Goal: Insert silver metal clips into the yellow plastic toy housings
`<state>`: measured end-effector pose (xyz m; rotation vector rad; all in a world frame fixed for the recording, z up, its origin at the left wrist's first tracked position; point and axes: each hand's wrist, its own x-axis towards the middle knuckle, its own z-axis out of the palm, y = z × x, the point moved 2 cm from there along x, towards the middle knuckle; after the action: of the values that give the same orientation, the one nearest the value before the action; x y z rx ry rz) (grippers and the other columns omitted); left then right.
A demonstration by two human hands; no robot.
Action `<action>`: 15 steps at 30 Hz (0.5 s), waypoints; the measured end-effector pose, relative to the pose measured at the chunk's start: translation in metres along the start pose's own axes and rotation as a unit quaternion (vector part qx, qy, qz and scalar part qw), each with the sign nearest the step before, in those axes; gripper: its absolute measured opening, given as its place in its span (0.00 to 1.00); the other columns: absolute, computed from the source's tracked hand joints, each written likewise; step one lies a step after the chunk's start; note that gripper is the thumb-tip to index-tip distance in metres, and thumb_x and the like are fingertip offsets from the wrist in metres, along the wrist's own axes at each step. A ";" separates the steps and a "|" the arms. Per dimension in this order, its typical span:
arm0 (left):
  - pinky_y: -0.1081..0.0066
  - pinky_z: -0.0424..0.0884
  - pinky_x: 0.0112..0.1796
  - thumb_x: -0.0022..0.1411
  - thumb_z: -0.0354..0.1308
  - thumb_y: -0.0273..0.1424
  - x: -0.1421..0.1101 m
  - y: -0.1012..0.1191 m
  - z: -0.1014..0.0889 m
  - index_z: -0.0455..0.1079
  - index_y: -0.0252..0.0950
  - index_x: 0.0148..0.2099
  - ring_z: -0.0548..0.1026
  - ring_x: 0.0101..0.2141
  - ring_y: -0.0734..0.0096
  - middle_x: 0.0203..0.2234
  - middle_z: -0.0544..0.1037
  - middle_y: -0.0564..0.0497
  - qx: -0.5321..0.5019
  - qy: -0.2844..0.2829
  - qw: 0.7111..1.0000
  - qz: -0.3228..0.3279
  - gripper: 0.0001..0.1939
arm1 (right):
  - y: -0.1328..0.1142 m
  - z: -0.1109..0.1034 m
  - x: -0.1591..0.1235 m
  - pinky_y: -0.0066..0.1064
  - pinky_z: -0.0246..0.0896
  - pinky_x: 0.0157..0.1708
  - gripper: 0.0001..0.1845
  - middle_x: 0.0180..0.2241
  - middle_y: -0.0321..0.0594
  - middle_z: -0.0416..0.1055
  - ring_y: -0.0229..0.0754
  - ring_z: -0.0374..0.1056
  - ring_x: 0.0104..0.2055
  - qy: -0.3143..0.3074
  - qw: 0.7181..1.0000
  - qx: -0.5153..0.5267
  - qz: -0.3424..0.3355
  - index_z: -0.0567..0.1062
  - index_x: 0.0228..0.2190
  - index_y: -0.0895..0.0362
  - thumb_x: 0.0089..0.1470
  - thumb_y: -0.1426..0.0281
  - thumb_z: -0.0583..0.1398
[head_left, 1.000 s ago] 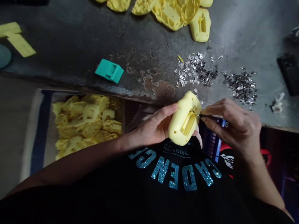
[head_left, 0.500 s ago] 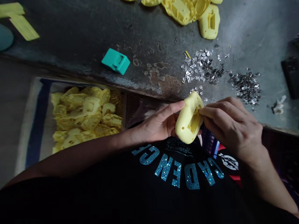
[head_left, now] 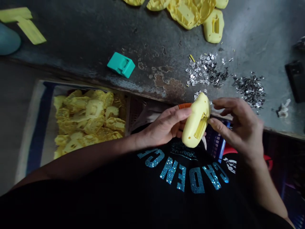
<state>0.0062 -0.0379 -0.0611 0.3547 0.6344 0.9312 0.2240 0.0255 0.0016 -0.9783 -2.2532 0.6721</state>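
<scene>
My left hand [head_left: 164,127] grips a yellow plastic shell [head_left: 195,122] from its left side, just in front of the table's near edge. The shell's open recess faces up and to the right. My right hand [head_left: 234,125] is beside the shell, thumb tip touching the recess edge, the other fingers lifted and spread apart. I see nothing held in the right hand. Two heaps of small metal clips [head_left: 205,70] [head_left: 250,89] lie on the table just beyond my hands.
A dark worn table [head_left: 83,41] holds a teal plastic part [head_left: 121,65], more yellow shells [head_left: 190,12] at the far edge, yellow strips [head_left: 26,24] at left and a black object [head_left: 296,79] at right. A box of yellow shells [head_left: 88,121] sits lower left.
My right hand pressed its pinched fingers into the shell's recess, then drew back and opened. The thin dark piece it pinched a second ago is no longer visible. The shell tilted slightly.
</scene>
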 end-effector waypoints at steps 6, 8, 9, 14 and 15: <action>0.68 0.83 0.49 0.70 0.79 0.42 -0.016 0.007 0.007 0.82 0.42 0.69 0.89 0.49 0.60 0.55 0.91 0.44 0.093 0.014 0.990 0.107 0.29 | 0.010 0.009 0.009 0.45 0.84 0.50 0.26 0.55 0.43 0.83 0.48 0.83 0.48 -0.057 0.992 0.108 0.043 0.78 0.62 0.48 0.68 0.61 0.73; 0.68 0.82 0.52 0.69 0.79 0.42 -0.022 0.009 0.004 0.83 0.41 0.68 0.88 0.54 0.57 0.59 0.89 0.42 0.126 0.020 0.984 0.127 0.29 | 0.004 0.013 0.011 0.43 0.84 0.48 0.25 0.52 0.42 0.82 0.47 0.82 0.46 -0.021 0.996 0.085 0.016 0.78 0.61 0.49 0.65 0.65 0.74; 0.68 0.82 0.52 0.69 0.79 0.43 -0.024 0.009 0.002 0.84 0.40 0.68 0.87 0.55 0.57 0.60 0.89 0.42 0.144 0.023 0.980 0.133 0.29 | 0.001 0.016 0.011 0.43 0.83 0.47 0.25 0.50 0.41 0.82 0.46 0.81 0.45 0.002 0.997 0.071 -0.001 0.78 0.60 0.49 0.64 0.67 0.74; 0.69 0.80 0.43 0.71 0.76 0.48 -0.039 0.012 -0.013 0.84 0.38 0.70 0.85 0.45 0.60 0.51 0.90 0.41 0.199 0.045 0.968 0.143 0.32 | -0.015 0.029 0.022 0.39 0.83 0.42 0.27 0.46 0.38 0.81 0.43 0.80 0.41 0.073 0.994 0.009 -0.083 0.77 0.61 0.48 0.63 0.70 0.72; 0.70 0.79 0.41 0.71 0.75 0.49 -0.042 0.014 -0.016 0.83 0.37 0.70 0.84 0.41 0.63 0.47 0.90 0.41 0.200 0.048 0.967 0.147 0.33 | -0.017 0.031 0.026 0.39 0.83 0.42 0.27 0.46 0.39 0.82 0.43 0.80 0.41 0.077 0.993 0.003 -0.095 0.76 0.62 0.48 0.64 0.69 0.72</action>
<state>-0.0307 -0.0644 -0.0512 0.7850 0.8772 1.1062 0.1799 0.0285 -0.0012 -0.7731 -2.1726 0.5028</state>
